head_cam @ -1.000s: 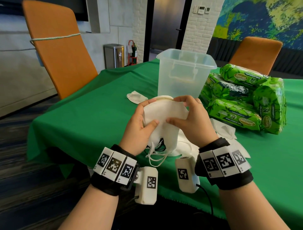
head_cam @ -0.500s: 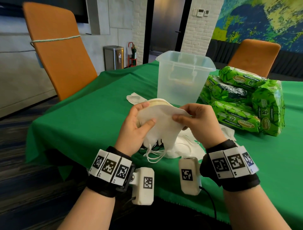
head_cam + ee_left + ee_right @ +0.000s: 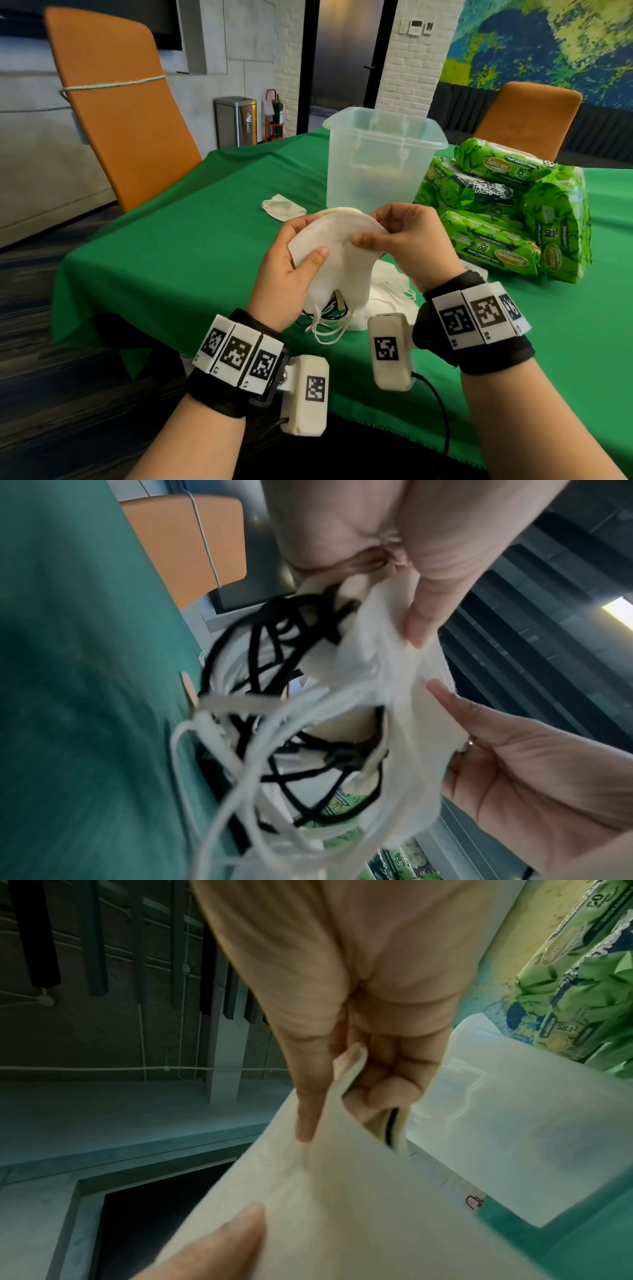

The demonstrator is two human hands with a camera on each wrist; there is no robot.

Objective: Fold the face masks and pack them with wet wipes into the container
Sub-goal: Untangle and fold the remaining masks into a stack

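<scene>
Both hands hold a stack of white face masks [image 3: 337, 253] above the near edge of the green table. My left hand [image 3: 291, 260] grips the stack's left side, thumb on the front. My right hand [image 3: 394, 236] pinches the top right edge between thumb and fingers. White and black ear loops [image 3: 274, 723] dangle tangled below the masks [image 3: 404, 723]. In the right wrist view the thumb and curled fingers clamp the mask edge [image 3: 346, 1074]. A clear plastic container [image 3: 382, 157] stands open just behind the hands. Green wet wipe packs [image 3: 507, 212] are piled to its right.
One folded mask [image 3: 282, 207] lies on the green tablecloth [image 3: 191, 233] left of the container. More white masks [image 3: 387, 298] lie on the cloth under the hands. An orange chair [image 3: 116, 102] stands at the left, another [image 3: 527, 116] behind the wipes.
The stack of masks has been turned and reshaped between the hands; the right hand's pinch has shifted along the upper edge. The hands stay in front of the container.
</scene>
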